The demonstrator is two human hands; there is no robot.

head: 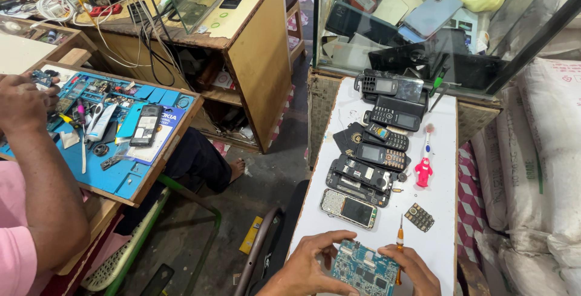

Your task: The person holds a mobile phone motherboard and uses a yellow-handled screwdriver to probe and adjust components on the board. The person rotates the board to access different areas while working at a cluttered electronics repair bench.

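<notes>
At table's near edge, hands (357, 266) grip circuit board (365, 270), screwdriver (399, 244) alongside.

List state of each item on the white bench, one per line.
circuit board: bare, held between left hand and right hand
screwdriver: lying beside right hand, tip away from the person
touchscreen phone: flat, screen up and dark
opened phone: back cover off, insides exposed
loose keypad: detached, lying alone
keypad phones: stacked in a row, screens dark
red figurine: lying flat
</notes>
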